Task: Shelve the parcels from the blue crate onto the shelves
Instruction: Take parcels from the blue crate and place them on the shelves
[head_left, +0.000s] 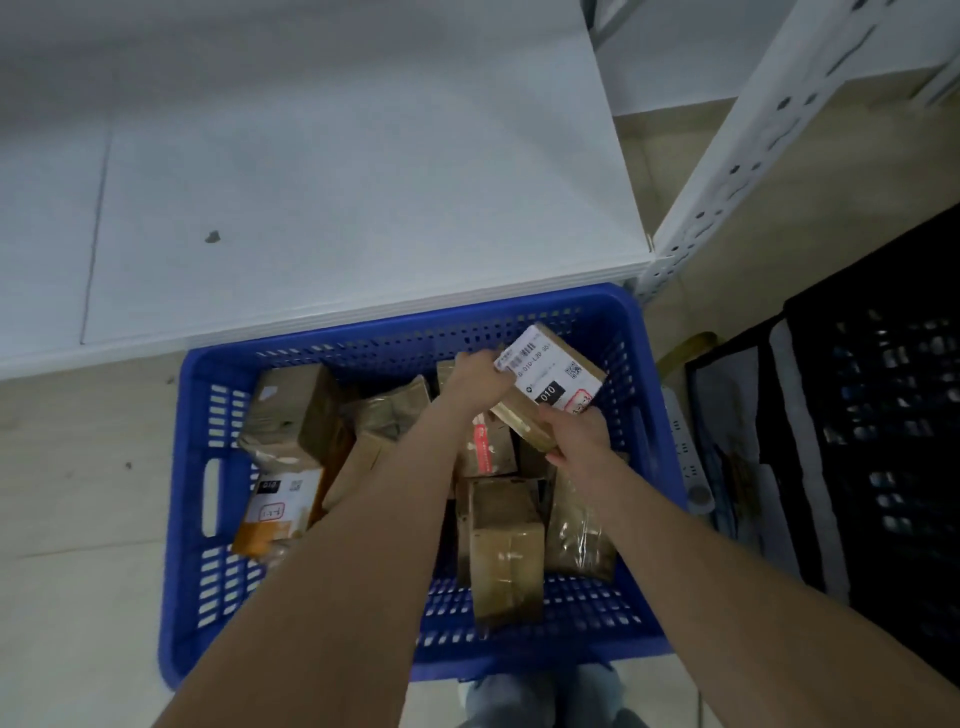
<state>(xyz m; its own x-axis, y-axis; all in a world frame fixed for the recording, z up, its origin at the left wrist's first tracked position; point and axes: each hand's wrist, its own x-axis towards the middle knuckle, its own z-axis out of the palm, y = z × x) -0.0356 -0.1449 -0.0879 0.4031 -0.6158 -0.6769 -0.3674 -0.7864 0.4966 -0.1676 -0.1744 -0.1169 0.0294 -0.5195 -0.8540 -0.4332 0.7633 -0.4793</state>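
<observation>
The blue crate (192, 467) stands on the floor below me, holding several brown cardboard parcels. Both hands hold one small brown parcel (558, 382) with a white shipping label, tilted above the crate's far right corner. My left hand (475, 376) grips its left end. My right hand (574, 434) grips its near edge from below. A larger parcel (291, 415) with a label lies at the crate's left side, and another taped box (506, 545) sits near the front. A white shelf board (337, 182) lies just beyond the crate.
A white perforated shelf upright (727, 171) rises at the right of the shelf board. A black crate (893, 415) and a dark bag (737, 441) stand right of the blue crate. Beige floor lies to the left. My jeans show below the crate.
</observation>
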